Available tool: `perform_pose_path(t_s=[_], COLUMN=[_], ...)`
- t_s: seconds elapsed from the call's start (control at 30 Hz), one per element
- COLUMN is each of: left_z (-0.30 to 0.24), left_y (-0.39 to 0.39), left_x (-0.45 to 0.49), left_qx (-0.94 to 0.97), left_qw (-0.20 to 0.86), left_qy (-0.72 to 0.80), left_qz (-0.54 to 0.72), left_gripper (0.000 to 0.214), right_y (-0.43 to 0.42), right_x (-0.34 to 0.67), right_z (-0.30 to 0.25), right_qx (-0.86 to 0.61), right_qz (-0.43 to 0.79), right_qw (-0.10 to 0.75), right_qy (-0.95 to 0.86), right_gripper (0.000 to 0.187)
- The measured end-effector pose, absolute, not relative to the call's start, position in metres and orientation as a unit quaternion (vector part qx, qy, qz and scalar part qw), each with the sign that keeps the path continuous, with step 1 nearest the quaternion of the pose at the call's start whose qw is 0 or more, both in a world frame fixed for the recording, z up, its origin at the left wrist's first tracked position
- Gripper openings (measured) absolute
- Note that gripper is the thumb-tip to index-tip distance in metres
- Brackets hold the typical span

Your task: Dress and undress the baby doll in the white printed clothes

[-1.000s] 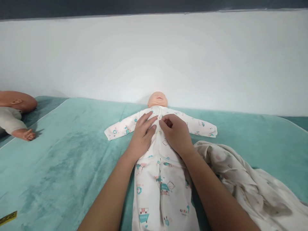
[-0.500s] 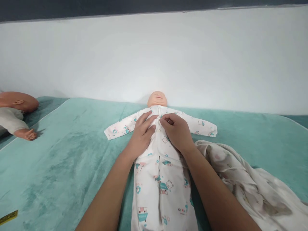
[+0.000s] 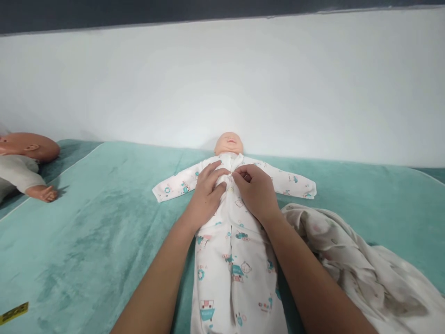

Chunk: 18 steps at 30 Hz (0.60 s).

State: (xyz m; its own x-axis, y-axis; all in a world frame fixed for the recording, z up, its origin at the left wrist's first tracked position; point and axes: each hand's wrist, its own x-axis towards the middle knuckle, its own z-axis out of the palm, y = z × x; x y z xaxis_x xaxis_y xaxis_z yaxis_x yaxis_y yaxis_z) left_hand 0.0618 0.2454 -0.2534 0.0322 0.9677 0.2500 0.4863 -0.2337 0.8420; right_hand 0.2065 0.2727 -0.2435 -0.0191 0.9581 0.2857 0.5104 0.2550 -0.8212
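Observation:
A baby doll lies on its back on a teal blanket, dressed in a white printed sleepsuit with its sleeves spread out. Both my hands rest on the doll's chest. My left hand lies on the left flap with its fingertips bent onto the fabric at the front opening. My right hand pinches the right edge of the opening between thumb and fingers. A small snap shows between the two hands.
A crumpled white patterned cloth lies at the right beside the doll's legs. A second doll in a plain white garment lies at the far left edge. A white wall rises right behind the doll's head. A yellow tag sits bottom left.
My hands have stayed on the doll's chest; the fingertips of both have drawn slightly closer at the sleepsuit's opening. The view has shifted a little.

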Motion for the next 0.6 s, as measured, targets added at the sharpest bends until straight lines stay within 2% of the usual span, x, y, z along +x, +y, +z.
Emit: perform_pose_path(t_s=[0.27,0.4,0.6], left_z=[-0.2582,-0.2611,-0.2614], left_y=[0.2428,0.2432,0.2434], left_x=[0.0626,0.0625,0.0617], left_qx=[0.638,0.633,0.657], left_qw=[0.293,0.280,0.255], left_qy=[0.543,0.531,0.560], left_qz=[0.462,0.489,0.435], left_gripper=[0.026,0.032,0.034], right_y=[0.2721,0.2718,0.2709], right_x=[0.2073,0.2083,0.2081], right_z=[-0.2425,-0.2412,-0.2407], right_qx=[-0.554,-0.557,-0.554], right_qz=[0.275,0.297,0.308], right_qw=[0.463,0.475,0.466], right_qy=[-0.635,-0.613,-0.617], right_gripper=[0.016,0.017,0.018])
